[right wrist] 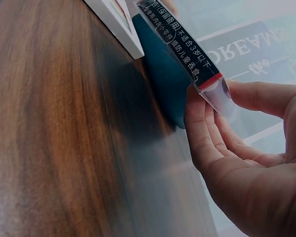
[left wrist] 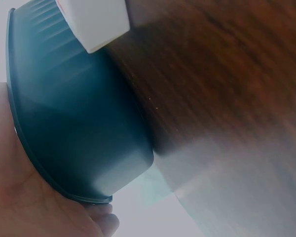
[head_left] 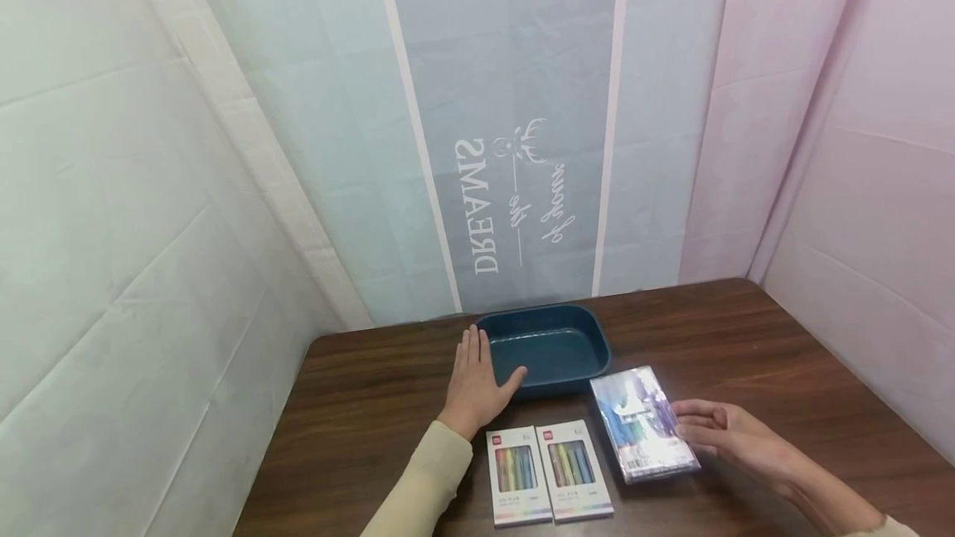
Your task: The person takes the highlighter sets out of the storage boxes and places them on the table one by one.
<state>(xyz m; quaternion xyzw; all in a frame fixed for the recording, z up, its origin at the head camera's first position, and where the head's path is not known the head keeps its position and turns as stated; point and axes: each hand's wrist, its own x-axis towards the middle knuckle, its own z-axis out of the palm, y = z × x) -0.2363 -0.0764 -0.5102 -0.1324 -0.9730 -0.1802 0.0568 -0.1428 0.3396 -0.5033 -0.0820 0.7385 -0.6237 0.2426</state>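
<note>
A dark teal rectangular basin (head_left: 548, 350) stands at the back of the table. My left hand (head_left: 473, 384) rests on its left rim, fingers straight and thumb spread over the near edge. In the left wrist view, the palm (left wrist: 24, 197) lies against the rim. My right hand (head_left: 734, 437) pinches the right side of a shiny clear plastic pack (head_left: 642, 425) with blue and purple contents. The right wrist view shows thumb and fingers on either side of one end of the pack (right wrist: 182, 44), whose dark edge carries white print.
Two white boxes (head_left: 520, 475) with windows showing coloured sticks lie side by side at the near middle of the brown wood table (head_left: 343, 437), left of the pack. A printed fabric curtain (head_left: 515, 65) hangs behind the table and cloth walls flank it.
</note>
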